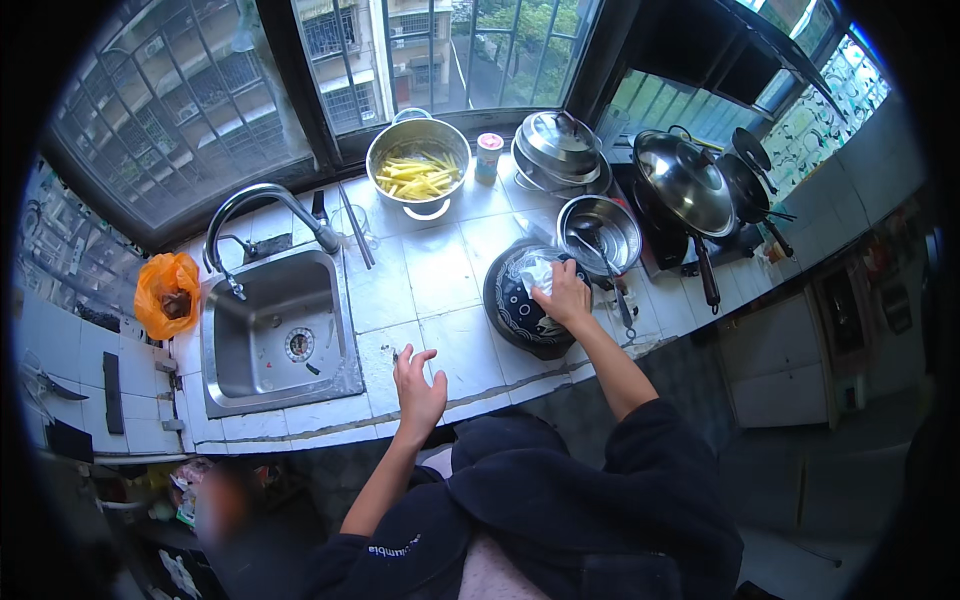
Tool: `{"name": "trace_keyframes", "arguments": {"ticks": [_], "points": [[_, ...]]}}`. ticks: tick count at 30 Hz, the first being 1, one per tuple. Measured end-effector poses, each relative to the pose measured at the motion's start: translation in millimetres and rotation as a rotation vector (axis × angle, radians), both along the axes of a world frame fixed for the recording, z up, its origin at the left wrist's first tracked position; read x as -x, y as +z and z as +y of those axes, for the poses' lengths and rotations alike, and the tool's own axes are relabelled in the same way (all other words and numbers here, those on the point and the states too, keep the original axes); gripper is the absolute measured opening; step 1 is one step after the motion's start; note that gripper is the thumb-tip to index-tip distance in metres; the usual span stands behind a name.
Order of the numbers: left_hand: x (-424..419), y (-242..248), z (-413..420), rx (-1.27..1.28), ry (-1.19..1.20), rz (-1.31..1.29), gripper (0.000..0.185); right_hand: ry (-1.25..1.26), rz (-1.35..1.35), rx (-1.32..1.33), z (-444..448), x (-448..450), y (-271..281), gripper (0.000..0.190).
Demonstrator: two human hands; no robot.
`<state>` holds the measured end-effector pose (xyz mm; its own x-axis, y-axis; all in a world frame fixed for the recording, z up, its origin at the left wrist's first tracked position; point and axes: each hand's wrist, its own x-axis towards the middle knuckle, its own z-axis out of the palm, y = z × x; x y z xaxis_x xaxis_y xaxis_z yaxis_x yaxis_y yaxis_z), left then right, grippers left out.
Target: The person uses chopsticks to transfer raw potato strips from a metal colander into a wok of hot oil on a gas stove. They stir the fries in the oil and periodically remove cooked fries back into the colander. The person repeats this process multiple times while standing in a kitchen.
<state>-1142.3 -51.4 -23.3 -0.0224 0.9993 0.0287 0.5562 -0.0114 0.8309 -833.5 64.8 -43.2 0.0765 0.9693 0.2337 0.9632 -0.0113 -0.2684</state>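
My right hand [564, 297] grips a crumpled piece of thin whitish plastic [536, 276]. It rests over a round black vessel [517, 319] with white line patterns on top, near the counter's front edge. Whether that top is a lid or a bowl's base, I cannot tell. Fingers apart and holding nothing, my left hand [420, 390] hovers over the white tiled counter [457, 337], right of the sink. Small dark specks lie on the tiles by its fingertips. Just behind my right hand sits a steel basin [598, 212] with a ladle [621, 304] leaning out of it.
A steel sink [262, 337] with a curved faucet [255, 191] is at left, beside an orange plastic bag [154, 300]. Along the window stand a pot of yellow strips [416, 176], a canister [489, 161] and a lidded steel pot [559, 142]. A lidded wok [682, 184] occupies the stove.
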Motion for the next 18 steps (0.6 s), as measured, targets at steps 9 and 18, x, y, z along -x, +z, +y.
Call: {"name": "trace_keyframes", "arguments": {"ticks": [9, 18], "points": [[3, -5, -2, 0.012, 0.004, -0.008, 0.029, 0.007, 0.020, 0.045, 0, 8, -8, 0.053], [-1, -8, 1, 0.045, -0.033, -0.007, 0.028, 0.002, 0.014, 0.017, 0, 5, -17, 0.054]]}}
